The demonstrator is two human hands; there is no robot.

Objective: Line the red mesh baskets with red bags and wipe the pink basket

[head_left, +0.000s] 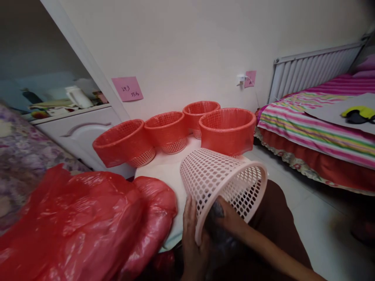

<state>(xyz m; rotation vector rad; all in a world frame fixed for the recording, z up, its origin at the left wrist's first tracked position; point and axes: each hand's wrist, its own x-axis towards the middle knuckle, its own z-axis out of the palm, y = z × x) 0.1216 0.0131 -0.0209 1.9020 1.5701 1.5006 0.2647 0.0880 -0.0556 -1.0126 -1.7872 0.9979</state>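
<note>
A pale pink perforated plastic wastebasket lies tilted on its side, its mouth facing me and to the right. My left hand grips the near-left edge of its rim, fingers along the outer wall and thumb inside. Just inside the mouth, my right hand is closed on dark crumpled plastic; its fingers are partly hidden. More dark, shiny material hangs below in shadow, too dim to make out. To the left, a big heap of red plastic bags spreads out beside my left hand.
Several similar baskets lined with red bags, such as the right one, stand on a pale-covered table by the wall. A bed with a striped cover is on the right, a white cabinet on the left.
</note>
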